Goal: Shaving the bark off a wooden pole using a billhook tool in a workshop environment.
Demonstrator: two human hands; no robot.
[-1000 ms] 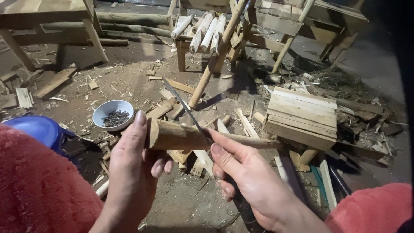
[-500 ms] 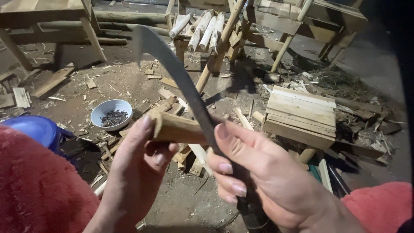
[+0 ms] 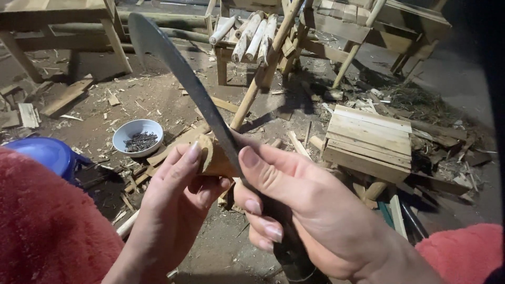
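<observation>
While both grips clamp, left hand (image 3: 173, 205) on bamboo piece (image 3: 215, 158), right hand (image 3: 305, 210) on machete (image 3: 184, 73), apparently dirt floor (image 3: 158, 94) chip-littered.

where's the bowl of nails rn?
In the head view, the white bowl of nails sits on the dirt floor left of centre, just beyond the left hand and right of the blue tub.

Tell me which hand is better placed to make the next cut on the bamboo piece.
Right, most likely. The right hand grips the long blade, whose edge already lies against the bamboo piece. The left hand is wrapped around that piece, holding it up, so it steadies rather than cuts.
</observation>
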